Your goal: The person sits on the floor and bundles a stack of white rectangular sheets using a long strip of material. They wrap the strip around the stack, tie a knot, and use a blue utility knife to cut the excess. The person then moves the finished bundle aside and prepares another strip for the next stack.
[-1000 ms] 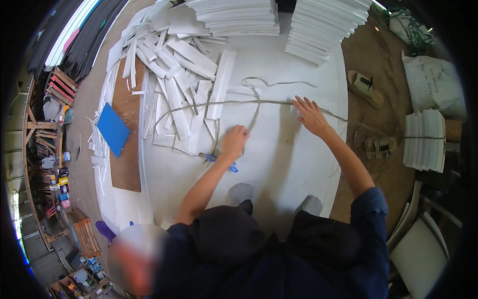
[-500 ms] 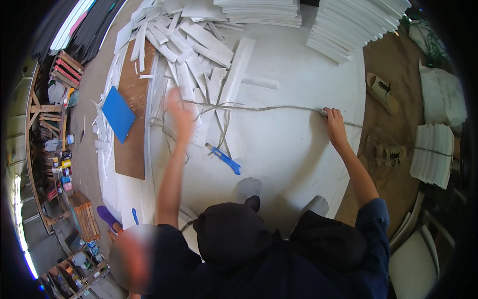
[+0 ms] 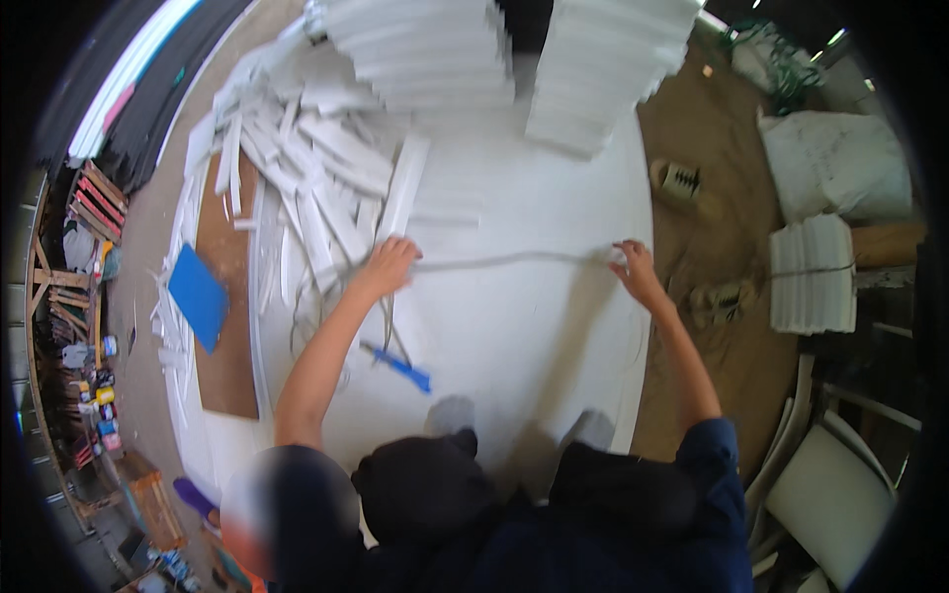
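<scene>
A thin grey cord (image 3: pixel 514 258) runs across the large white sheet (image 3: pixel 524 336), between my two hands. My left hand (image 3: pixel 391 267) is closed around the cord's left part, beside the white strips. At the cord's right end, my right hand (image 3: pixel 638 272) has thumb and forefinger apart, the cord close to their tips. Loose loops of cord lie left of my left forearm. Below my left hand, a blue utility knife (image 3: pixel 403 370) rests on the sheet.
White offcut strips (image 3: pixel 316 212) are heaped at the far left. Beside them lie a brown board (image 3: pixel 225 371) and a blue sheet (image 3: pixel 199 298). Tall white stacks (image 3: pixel 420 54) stand at the back. Shoes (image 3: pixel 680 181) sit on the brown floor at right. Another person's blurred head is at lower left.
My left hand has come down and right onto the cord. The right hand's fingers have parted. The view has shifted, bringing the back stacks further into the picture.
</scene>
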The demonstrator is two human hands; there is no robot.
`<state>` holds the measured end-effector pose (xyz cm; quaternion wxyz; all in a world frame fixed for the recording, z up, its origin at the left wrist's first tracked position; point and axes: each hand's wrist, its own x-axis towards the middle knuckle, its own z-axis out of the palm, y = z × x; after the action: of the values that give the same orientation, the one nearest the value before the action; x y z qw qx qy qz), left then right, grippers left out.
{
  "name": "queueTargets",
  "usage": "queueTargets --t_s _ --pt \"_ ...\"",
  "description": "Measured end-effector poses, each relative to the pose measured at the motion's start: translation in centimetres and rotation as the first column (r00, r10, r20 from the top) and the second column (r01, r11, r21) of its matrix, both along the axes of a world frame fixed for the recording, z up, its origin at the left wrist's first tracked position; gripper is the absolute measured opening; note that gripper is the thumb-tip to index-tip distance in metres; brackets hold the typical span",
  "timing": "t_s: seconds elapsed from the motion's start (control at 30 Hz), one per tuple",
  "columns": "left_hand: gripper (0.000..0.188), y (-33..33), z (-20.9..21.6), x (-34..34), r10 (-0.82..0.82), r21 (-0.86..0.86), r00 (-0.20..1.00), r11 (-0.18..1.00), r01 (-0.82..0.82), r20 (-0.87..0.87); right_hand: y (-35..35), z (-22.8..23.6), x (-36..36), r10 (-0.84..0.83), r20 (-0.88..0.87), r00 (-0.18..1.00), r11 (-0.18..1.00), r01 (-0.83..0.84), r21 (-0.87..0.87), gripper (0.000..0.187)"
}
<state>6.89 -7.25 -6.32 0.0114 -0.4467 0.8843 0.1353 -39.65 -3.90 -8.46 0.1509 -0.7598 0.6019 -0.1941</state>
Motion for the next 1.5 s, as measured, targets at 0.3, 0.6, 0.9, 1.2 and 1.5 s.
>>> queueTargets --t_s 0.3,0.6,0.9,1.2,1.5 --pt "0.051 -17.1 21.3 -8.3 0.163 0.115 0.514 0.986 -0.125 -0.842 -18.1 25.3 -1.0 0.016 0.864 0.503 0.935 0.298 -0.19 0.048" --pt "0.049 -21.0 29.2 -23.8 0.395 0.367 0.086 0.901 -0.231 -0.915 -22.1 30.8 5.0 -0.245 0.782 0.573 0.939 0.341 0.044 0.052" --pt "0.055 -22.4 28.9 -24.4 0.456 0.471 -0.116 0.85 -0.235 -0.882 -20.8 30.0 5.3 -0.183 0.828 0.529 0.917 0.396 -0.05 0.045" --pt "0.061 -20.2 30.6 -22.5 0.425 0.38 -0.377 0.905 0.191 -0.823 -17.6 30.2 7.2 0.009 0.892 0.451 0.881 0.418 -0.221 0.046" --pt "0.061 1.0 20.7 -12.2 0.531 0.538 0.296 0.841 -0.065 -0.794 5.3 20.3 11.0 -0.1 0.875 0.474 0.994 0.003 0.112 0.058"
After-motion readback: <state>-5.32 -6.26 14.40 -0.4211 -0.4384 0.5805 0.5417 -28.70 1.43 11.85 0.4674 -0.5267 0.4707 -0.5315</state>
